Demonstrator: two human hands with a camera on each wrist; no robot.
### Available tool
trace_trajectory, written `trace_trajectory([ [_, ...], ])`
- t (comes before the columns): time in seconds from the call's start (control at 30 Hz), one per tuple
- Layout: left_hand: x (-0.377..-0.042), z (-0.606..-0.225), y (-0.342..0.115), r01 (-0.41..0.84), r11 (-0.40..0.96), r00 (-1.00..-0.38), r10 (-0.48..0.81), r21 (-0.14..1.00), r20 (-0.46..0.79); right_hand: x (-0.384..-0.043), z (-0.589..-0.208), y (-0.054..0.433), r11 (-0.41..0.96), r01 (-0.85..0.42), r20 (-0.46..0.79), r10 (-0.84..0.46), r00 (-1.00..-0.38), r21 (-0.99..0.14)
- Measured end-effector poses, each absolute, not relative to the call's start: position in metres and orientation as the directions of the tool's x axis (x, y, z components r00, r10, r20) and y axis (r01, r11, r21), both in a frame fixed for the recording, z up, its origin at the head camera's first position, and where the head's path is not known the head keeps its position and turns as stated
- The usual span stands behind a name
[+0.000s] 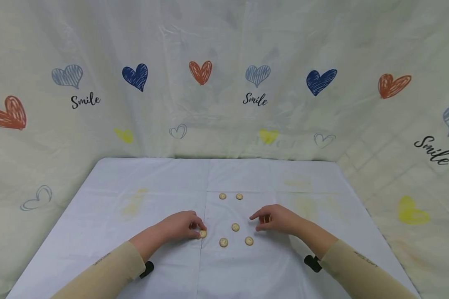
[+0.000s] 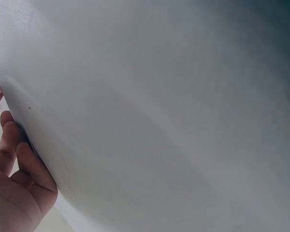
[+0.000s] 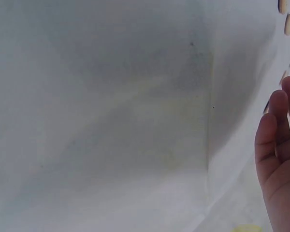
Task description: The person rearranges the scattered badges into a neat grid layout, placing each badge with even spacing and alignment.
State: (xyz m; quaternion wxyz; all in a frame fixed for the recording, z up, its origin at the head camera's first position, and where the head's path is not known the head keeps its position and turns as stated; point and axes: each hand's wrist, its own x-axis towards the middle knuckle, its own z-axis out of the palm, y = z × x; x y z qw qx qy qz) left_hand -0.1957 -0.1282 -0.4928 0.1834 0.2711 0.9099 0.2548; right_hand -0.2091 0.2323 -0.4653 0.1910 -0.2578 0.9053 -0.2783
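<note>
My left hand (image 1: 181, 226) pinches a round wooden button (image 1: 203, 234) at its edge between thumb and forefinger, low at the white tabletop. In the left wrist view, the other fingers of the left hand (image 2: 19, 179) are bent against the cloth, and the button is hidden. My right hand (image 1: 278, 219) hovers over the table with loosely bent fingers, holding nothing. Nearest to it lie one button (image 1: 235, 227) in the middle and another button (image 1: 249, 241) closer to me. The right wrist view shows the right hand (image 3: 280, 154) with its fingers apart and some buttons (image 3: 288, 24) beyond.
Another button (image 1: 223, 242) lies to the right of the left hand. Farther back, a button (image 1: 222, 196) and its neighbour button (image 1: 239, 196) lie side by side. A white cloth (image 1: 153, 174) with creases covers the table; a heart-printed curtain (image 1: 224, 116) hangs behind.
</note>
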Motion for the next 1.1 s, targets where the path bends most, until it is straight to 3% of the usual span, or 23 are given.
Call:
trace_trajectory([
  [0.4, -0.197, -0.491, -0.126, 0.395, 0.714, -0.778, 0.594, 0.578, -0.202, -0.208, -0.472, 0.228, 0.694, -0.414, -0.210, -0.626, -0.751, -0.588],
  [1.1, -0.195, -0.490, -0.125, 0.400, 0.710, -0.776, 0.599, 0.580, -0.198, -0.198, -0.475, 0.209, 0.664, -0.649, -0.231, -0.743, -0.628, -0.372],
])
